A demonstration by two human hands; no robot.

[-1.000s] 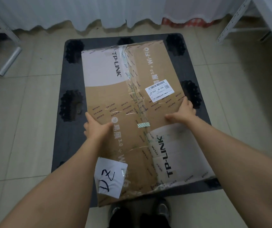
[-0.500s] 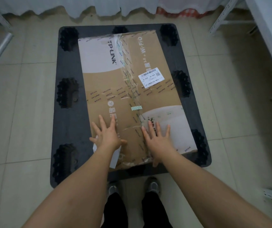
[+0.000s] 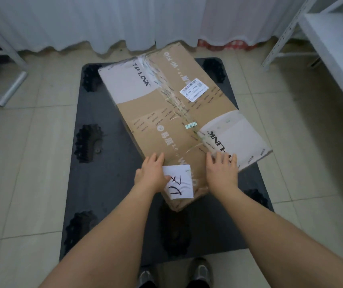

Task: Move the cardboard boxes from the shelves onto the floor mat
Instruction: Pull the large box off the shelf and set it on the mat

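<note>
Both hands, left (image 3: 152,175) and right (image 3: 221,172), press flat-fingered on the taped cardboard box (image 3: 172,121) (TP-LINK printed) lying askew on the mat (image 3: 96,183).

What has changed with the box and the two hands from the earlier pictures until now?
The cardboard box was turned on the floor mat: it lay about square to the mat and now sits skewed, its far end past the mat's far edge. The left hand and right hand shifted from the box's sides to its near end, fingers flat on top. The box stays on the mat; the paper label is still attached.
</note>
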